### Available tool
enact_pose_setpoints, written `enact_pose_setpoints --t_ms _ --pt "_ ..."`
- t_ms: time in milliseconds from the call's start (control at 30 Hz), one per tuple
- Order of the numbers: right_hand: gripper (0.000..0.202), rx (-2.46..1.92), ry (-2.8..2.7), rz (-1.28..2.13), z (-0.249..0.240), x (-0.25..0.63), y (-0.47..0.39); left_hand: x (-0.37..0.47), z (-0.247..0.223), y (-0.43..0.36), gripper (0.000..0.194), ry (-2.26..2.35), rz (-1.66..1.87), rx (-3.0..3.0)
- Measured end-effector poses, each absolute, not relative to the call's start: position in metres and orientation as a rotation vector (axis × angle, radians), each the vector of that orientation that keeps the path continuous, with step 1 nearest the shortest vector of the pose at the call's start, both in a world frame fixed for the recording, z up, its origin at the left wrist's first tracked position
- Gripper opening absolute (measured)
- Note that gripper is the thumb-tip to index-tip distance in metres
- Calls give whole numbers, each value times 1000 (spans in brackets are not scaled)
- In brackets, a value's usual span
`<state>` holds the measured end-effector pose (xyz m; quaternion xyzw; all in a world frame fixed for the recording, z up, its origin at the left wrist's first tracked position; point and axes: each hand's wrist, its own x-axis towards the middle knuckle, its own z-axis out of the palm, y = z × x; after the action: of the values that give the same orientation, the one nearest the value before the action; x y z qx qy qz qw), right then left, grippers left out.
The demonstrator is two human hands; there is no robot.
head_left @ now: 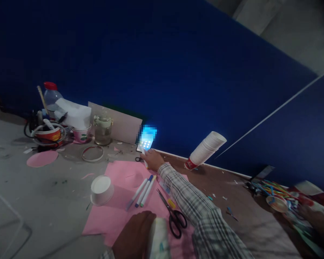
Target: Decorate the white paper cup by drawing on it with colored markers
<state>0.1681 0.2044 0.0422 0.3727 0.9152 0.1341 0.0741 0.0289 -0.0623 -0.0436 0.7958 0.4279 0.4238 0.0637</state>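
My left hand [136, 232] is at the bottom edge, closed against the side of a white rounded thing with teal marks [160, 239], partly cut off by the frame. My right hand [153, 160] reaches far forward, its fingers closed on a white marker [145, 162]. Just beyond it a lit phone [148, 138] leans on the blue wall. Three markers [144, 192] lie side by side on pink paper [113, 212]. Black-handled scissors [172, 217] rest open below my right forearm. An upturned white paper cup [102, 190] sits left of the markers.
A tilted stack of paper cups [205, 151] stands by the wall. Along the back left are a glass jar [102, 131], a red-capped bottle [52, 97] and a cup of tools [48, 135]. Another person's hand [314, 217] is at right, beside colourful sticks [275, 189].
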Motion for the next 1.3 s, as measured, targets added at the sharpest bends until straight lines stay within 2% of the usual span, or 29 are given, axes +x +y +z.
enact_pose_setpoints --t_ms 300,633,700,833,900,1000,1133,1300 --pt "36 1240 2758 494 53 162 211 34 -51 -53 52 1270 1371 2467" --pt "37 1208 2768 441 52 166 208 28 -38 -59 63 1260 1309 2414" --pt "39 1172 2765 410 47 172 205 29 -42 -58 64 1241 1296 2426" --pt "59 1150 2749 373 39 180 206 31 -45 -58 63 1251 1267 2405" --pt "60 1159 2744 374 38 180 209 31 -42 -58 62 1266 1286 2396" --pt "56 1157 2743 377 39 178 211 29 -35 -59 60 1263 1300 2405" --pt "38 1162 2760 407 46 174 210 27 -30 -60 61 1280 1312 2395" --pt "36 1235 2779 471 59 162 215 26 -38 -58 67 1239 1308 2415"
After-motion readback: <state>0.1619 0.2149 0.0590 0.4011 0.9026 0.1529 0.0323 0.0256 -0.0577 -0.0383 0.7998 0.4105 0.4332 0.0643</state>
